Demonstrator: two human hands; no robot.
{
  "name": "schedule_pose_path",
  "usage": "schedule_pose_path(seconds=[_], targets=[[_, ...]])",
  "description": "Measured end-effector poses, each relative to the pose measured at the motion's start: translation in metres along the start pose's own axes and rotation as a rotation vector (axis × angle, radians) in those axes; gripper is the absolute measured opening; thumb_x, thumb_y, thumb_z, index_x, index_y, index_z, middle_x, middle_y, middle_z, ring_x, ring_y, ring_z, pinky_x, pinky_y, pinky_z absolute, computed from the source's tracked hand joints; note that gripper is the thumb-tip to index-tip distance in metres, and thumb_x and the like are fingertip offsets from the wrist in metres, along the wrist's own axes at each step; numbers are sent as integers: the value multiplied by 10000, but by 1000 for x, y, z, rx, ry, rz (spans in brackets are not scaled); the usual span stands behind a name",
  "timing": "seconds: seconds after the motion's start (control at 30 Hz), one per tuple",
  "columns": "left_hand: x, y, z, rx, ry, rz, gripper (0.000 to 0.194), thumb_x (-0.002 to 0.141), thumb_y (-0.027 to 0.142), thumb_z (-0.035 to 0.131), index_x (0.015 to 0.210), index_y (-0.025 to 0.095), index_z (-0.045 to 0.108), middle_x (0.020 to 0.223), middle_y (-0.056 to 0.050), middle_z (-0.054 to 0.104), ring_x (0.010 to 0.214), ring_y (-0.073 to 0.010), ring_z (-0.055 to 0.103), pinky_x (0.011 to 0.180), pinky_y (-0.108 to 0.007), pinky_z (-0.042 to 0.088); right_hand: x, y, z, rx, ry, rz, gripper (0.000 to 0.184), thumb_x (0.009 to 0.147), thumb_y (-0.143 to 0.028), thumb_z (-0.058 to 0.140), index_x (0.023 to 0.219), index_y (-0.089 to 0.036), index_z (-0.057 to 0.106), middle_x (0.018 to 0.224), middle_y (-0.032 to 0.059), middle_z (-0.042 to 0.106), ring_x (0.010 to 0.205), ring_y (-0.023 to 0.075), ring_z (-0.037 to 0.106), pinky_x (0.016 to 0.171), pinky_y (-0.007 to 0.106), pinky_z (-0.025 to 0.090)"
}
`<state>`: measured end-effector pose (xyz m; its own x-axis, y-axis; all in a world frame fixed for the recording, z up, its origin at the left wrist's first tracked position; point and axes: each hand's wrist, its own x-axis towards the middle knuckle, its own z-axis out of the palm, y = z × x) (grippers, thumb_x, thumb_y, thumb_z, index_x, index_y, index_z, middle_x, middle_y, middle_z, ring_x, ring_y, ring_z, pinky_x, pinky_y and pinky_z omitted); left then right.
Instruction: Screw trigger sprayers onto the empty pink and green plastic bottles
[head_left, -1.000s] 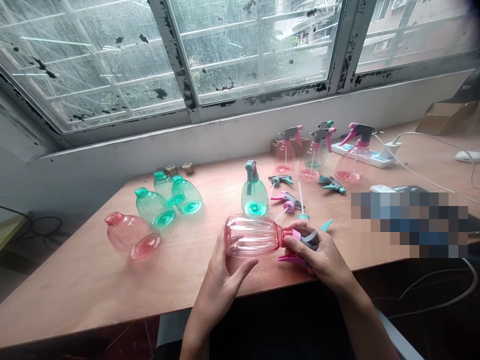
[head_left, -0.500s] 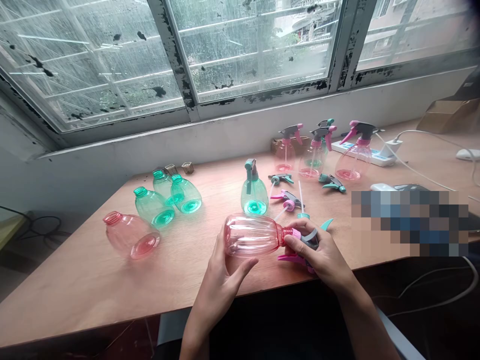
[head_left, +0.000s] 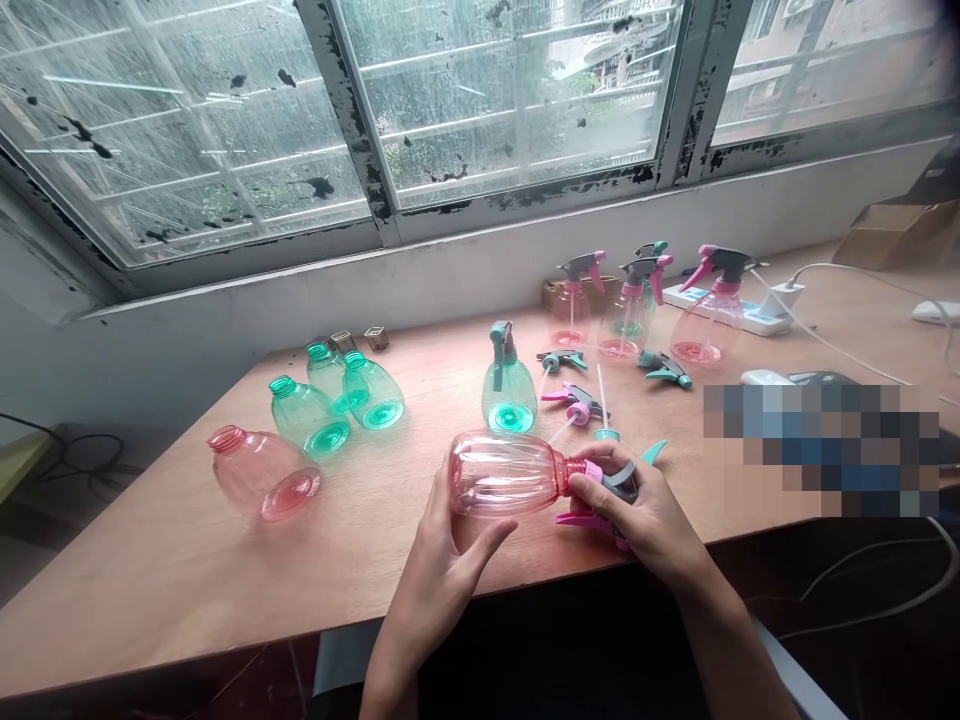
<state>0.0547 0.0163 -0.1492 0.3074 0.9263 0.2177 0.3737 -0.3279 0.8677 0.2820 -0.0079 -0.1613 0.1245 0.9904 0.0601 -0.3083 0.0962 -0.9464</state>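
A clear pink bottle [head_left: 506,474] lies sideways in the air above the table's front edge, neck to the right. Cupped round its base is my left hand [head_left: 457,550], the fingers hidden behind it and the thumb held off the wall. My right hand [head_left: 634,500] pinches the pink collar of a grey-and-pink trigger sprayer [head_left: 592,470] at the bottle's neck. Most of that sprayer is hidden by the fingers; its pink trigger [head_left: 583,520] sticks out below. Just beyond the bottle stands a green spray bottle [head_left: 510,392] with its sprayer fitted.
Open green bottles [head_left: 309,415] and an open pink bottle [head_left: 262,475] stand at left. Loose trigger sprayers [head_left: 589,402] lie beyond my right hand. Fitted pink spray bottles [head_left: 701,320] stand at the back right near a white power strip [head_left: 750,312]. Part of the right side is pixelated.
Both hands and the pink bottle keep almost the same pose. The whole view has shifted very slightly.
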Motion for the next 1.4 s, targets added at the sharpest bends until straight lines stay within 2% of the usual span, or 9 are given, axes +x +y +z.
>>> schedule_pose_path(seconds=[0.13,0.4,0.5,0.7,0.87,0.97,1.17,1.27,1.4], targets=[[-1,-1,0,17,8,11,809,968,430,681,1617,424,197,1690,15,348,1569,-264,311,1293,-411,265,0,1,0,19,-3,10,408,729,-465,932,968,-232,697,754,-25,671,669,165,650,587,277,653],[-1,-13,2,-131,30,36,824,976,368,680,1611,491,170,1677,-20,344,1441,-277,503,1175,-431,448,0,4,-4,-13,-34,42,401,756,-474,913,984,-231,690,811,0,702,700,187,692,629,310,663],[-1,-12,2,-149,17,24,831,975,357,682,1607,502,162,1669,-26,355,1383,-269,562,1160,-446,463,0,4,-4,-13,-25,51,407,750,-477,916,983,-233,689,826,0,709,701,189,704,644,324,671],[-2,1,0,-127,3,-21,959,912,438,747,1639,394,123,1654,-79,378,1467,-285,469,1228,-438,377,-1,0,-1,-47,-17,38,415,735,-497,917,956,-223,696,811,-6,715,676,187,709,650,338,687],[0,3,-2,-158,5,-42,871,925,521,702,1634,338,230,1635,-88,406,1552,-313,325,1236,-444,356,-1,0,-2,-36,-29,30,393,760,-478,906,968,-226,688,757,-28,693,650,165,694,642,301,673],[0,-2,0,-161,5,-39,855,922,497,716,1627,344,256,1634,-88,409,1531,-320,365,1233,-455,357,2,1,-5,-54,-53,-2,369,780,-464,894,961,-220,686,713,-28,681,649,159,679,612,256,645],[0,-10,3,-130,34,23,845,949,394,703,1626,425,198,1620,-64,433,1487,-296,444,1189,-445,413,4,0,-6,-42,-56,-31,359,792,-453,886,977,-220,685,733,-22,700,660,155,673,600,232,623],[1,-6,2,-112,29,10,880,932,403,720,1633,398,188,1599,-79,463,1489,-299,443,1204,-458,395,1,-1,-2,-36,-37,-36,341,807,-462,871,959,-217,687,728,-20,715,642,144,661,605,231,623],[0,1,-1,-116,3,-43,969,888,487,752,1647,319,174,1645,-113,405,1539,-317,363,1242,-461,340,0,-1,-1,-52,-38,-22,332,813,-459,867,952,-220,683,701,-30,715,633,138,671,615,216,615]])
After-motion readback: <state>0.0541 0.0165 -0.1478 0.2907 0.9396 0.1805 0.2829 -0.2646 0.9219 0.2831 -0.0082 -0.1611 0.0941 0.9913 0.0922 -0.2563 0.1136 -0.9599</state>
